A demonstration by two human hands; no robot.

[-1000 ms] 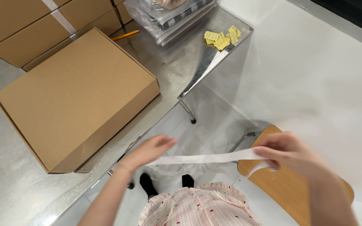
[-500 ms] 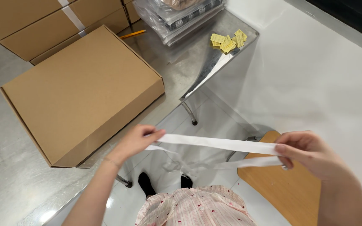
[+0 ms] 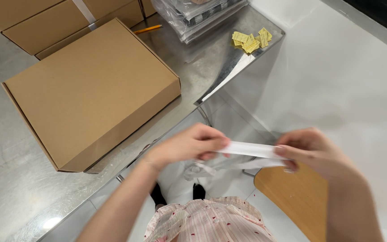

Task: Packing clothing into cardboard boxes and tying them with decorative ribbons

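Steel table [image 3: 19, 197] | left hand [image 3: 189, 145], right hand [image 3: 312, 150] pinch white strip [image 3: 251, 149]

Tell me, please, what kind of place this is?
Probably a packing or shipping station. A closed flat cardboard box lies on a metal table, with more boxes behind it, bagged folded goods and small yellow tags. The left hand and right hand hold a white strip.

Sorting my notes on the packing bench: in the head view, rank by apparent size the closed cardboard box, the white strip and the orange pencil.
1. cardboard box
2. white strip, nearer the camera
3. orange pencil
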